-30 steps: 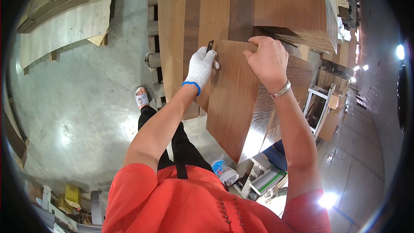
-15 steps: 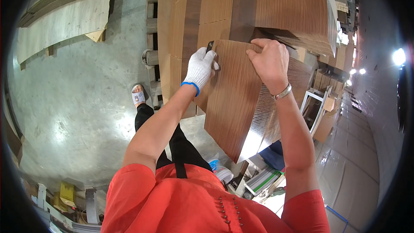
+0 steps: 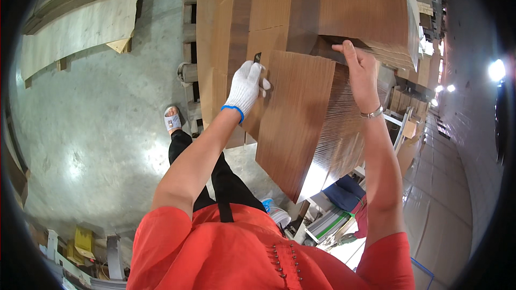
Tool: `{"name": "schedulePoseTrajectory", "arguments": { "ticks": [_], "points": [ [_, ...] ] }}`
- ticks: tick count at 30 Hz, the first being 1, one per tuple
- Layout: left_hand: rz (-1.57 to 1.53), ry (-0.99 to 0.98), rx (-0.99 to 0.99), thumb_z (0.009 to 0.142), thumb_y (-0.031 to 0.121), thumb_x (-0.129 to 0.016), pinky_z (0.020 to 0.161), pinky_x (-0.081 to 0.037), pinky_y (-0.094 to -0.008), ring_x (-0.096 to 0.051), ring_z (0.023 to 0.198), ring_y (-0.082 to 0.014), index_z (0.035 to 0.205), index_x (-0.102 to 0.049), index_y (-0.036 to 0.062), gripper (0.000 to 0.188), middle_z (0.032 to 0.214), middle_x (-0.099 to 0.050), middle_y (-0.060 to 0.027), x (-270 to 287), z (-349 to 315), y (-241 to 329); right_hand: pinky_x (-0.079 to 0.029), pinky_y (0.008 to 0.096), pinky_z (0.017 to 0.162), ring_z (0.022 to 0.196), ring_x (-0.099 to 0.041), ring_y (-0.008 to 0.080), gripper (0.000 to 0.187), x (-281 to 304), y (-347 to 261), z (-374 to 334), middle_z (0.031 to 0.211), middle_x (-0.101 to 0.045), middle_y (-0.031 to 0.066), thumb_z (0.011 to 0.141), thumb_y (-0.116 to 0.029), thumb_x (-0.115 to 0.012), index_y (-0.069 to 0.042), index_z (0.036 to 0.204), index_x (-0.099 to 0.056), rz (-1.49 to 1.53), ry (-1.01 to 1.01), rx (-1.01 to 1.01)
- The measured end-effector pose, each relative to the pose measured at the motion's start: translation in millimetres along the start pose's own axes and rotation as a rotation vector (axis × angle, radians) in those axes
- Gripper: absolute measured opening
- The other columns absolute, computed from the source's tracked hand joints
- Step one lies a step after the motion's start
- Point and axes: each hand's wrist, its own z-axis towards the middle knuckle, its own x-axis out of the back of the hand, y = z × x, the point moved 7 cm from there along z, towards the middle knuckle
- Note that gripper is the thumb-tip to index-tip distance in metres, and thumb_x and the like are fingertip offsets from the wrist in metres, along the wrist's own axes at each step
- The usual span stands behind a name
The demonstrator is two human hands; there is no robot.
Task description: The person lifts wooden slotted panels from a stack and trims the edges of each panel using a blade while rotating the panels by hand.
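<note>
The left hand [image 3: 245, 88], in a white knitted glove with a blue cuff, is at the upper left edge of a brown wood-grain panel [image 3: 293, 121]; its fingers are curled around a small dark flat piece [image 3: 257, 57], which sticks up past the knuckles; the thumb points toward the panel's edge, though whether it touches cannot be told. The panel stands tilted in front of the person, its lower corner pointing down toward the red shirt [image 3: 231, 252]; a glossy, finely lined side face [image 3: 344, 118] adjoins it on the right.

The right hand [image 3: 359, 70], bare, with a metal band [image 3: 372, 113] at the wrist, is raised beyond the panel's upper right corner, apart from its top edge; thumb and forefinger lie close together, the other fingers are mostly hidden, and whether they grip anything cannot be told.

Behind both hands stand larger brown stacks [image 3: 363, 5]; a wooden pallet [image 3: 190, 32] shows along their left side; the person's sandalled foot [image 3: 172, 120] is on the grey floor [image 3: 107, 123], near that pallet; below the panel lie a dark blue cloth [image 3: 344, 193] and, just beside it, a green-striped object [image 3: 329, 225].
</note>
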Motion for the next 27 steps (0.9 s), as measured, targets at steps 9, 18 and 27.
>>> {"name": "schedulePoseTrajectory", "arguments": {
  "ticks": [9, 18, 27],
  "points": [
    [0.084, -0.073, -0.055, 0.101, 0.026, -0.042, 0.05, -0.041, -0.0267, -0.05, 0.05, -0.0109, 0.097, -0.055, 0.0052, 0.025, 0.063, -0.058, -0.0043, -27, -4, 23, -0.046, 0.04, 0.066, 0.064, -0.061, 0.0331, 0.051, -8, 36, -3, 0.064, -0.063, 0.0174, 0.1, -0.038, -0.042, -0.003, 0.083, -0.076, -0.146, 0.065, -0.056],
    [0.289, -0.129, -0.313, 0.099, 0.018, -0.05, 0.05, -0.045, -0.0284, -0.056, 0.054, -0.0133, 0.086, -0.057, 0.0022, 0.022, 0.059, -0.056, -0.0058, -86, -22, 73, -0.047, 0.0433, 0.068, 0.068, -0.062, 0.0368, 0.052, -9, 33, -6, 0.066, -0.064, 0.0186, 0.101, -0.036, -0.041, -0.003, 0.078, -0.075, -0.099, 0.124, 0.064],
    [0.502, -0.038, -0.294, 0.098, 0.021, -0.049, 0.054, -0.045, -0.0296, -0.055, 0.055, -0.0139, 0.087, -0.059, 0.0017, 0.024, 0.06, -0.058, -0.0075, -89, -29, 86, -0.048, 0.046, 0.069, 0.067, -0.062, 0.0382, 0.054, -8, 28, -7, 0.064, -0.063, 0.019, 0.102, -0.036, -0.04, -0.004, 0.074, -0.073, -0.181, 0.101, -0.019]
  ]
}}
